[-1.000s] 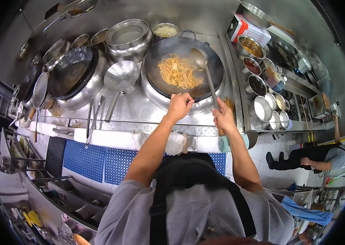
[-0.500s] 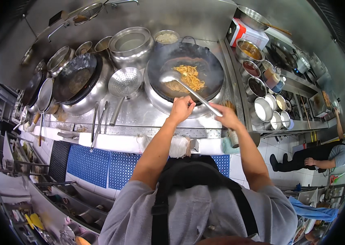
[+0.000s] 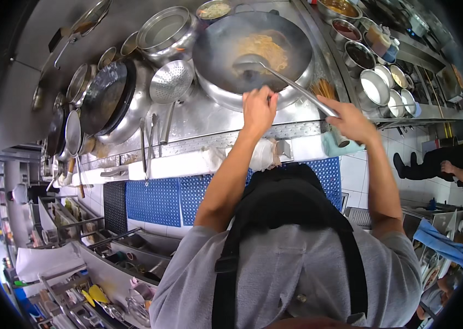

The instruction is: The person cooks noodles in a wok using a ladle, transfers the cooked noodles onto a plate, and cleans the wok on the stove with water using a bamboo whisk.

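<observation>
At the near edge of a dark, steaming wok, my left hand is closed on the wok; the exact grip point is hidden under my fingers. My right hand wraps round the handle end of a long metal ladle. The ladle's bowl rests low in the wok, against the near-left side of a heap of yellowish noodles. Steam blurs the noodles. Under the wok is a round metal burner ring.
Left of the wok, a perforated skimmer lies on the steel counter, beside a large metal pot and other dark woks. Bowls of sauces and white seasonings stand to the right. Another person's hand shows at far right.
My view has shifted, so the counter sits higher in the picture. The ladle's bowl has turned from its bright face to a darker one, near the noodles. Both hands keep their grips.
</observation>
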The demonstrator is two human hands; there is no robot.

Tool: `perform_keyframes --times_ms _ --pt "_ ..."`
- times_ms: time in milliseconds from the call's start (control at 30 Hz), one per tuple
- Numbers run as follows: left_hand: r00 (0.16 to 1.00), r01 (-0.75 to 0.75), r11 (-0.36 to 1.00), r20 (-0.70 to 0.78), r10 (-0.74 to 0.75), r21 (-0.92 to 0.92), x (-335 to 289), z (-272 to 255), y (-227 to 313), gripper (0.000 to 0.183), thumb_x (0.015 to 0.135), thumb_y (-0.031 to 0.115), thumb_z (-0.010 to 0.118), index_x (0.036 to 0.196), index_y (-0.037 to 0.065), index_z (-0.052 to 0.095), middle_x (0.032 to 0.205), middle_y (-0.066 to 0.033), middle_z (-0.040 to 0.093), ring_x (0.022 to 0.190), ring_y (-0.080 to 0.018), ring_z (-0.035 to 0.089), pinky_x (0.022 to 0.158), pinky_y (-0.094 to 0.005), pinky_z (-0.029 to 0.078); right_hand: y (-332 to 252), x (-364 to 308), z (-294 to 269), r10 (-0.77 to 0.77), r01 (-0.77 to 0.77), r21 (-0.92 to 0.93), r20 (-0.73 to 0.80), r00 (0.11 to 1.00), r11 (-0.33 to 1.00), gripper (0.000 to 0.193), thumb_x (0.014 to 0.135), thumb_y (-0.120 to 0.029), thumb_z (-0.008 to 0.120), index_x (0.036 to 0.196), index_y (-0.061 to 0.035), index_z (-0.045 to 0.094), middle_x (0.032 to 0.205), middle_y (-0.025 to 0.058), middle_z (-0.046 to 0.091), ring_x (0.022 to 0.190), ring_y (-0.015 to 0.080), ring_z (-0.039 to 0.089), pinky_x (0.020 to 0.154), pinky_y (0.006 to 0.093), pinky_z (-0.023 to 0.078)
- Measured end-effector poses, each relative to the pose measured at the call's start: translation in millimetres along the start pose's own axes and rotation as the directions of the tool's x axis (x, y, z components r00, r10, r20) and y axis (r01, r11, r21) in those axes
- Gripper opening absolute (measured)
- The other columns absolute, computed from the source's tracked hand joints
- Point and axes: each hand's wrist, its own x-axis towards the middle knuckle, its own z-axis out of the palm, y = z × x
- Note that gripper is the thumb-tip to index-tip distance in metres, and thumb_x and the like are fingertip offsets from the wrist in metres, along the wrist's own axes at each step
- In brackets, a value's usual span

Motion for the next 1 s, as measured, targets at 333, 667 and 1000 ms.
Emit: perform_keyframes --times_ms 333,667,1000 --pt "0.997 -0.074 0.997 -0.022 0.074 -0.006 -10 -69 46 0.011 0.088 0.015 0.077 0.087 0.009 0.069 0.073 -0.0085 0.063 0.075 -0.03 0.059 0.08 -0.0441 0.041 -61 -41 -115 0.381 -0.473 0.205 0.366 0.849 0.857 0.07 0.091 0.004 0.063 0.157 -0.0185 0.052 0.082 0.0028 0.064 0.057 0.0086 0.052 0.053 0.0285 0.048" --pt "0.998 0.029 0.998 0.053 -0.026 -0.054 -75 -70 69 0.011 0.085 0.013 0.079 0.083 0.01 0.069 0.07 -0.0059 0.06 0.071 -0.0277 0.057 0.075 -0.0419 0.041 -30 -11 -67 0.334 -0.322 -0.098 0.168 0.927 0.942 0.067 0.09 -0.004 0.071 0.153 -0.0189 0.056 0.117 0.0236 0.074 0.097 0.0368 0.071 0.094 0.0423 0.052" --pt "0.999 0.024 0.999 -0.042 -0.025 -0.03 -44 -17 23 0.011 0.089 0.016 0.076 0.086 0.009 0.069 0.073 -0.0105 0.064 0.076 -0.0349 0.062 0.079 -0.0474 0.044 -7 28 -27 0.139 -0.128 -0.131 0.077 0.987 0.983 0.067 0.091 -0.002 0.068 0.155 -0.0155 0.054 0.126 0.015 0.073 0.087 0.0201 0.067 0.084 0.0358 0.054"
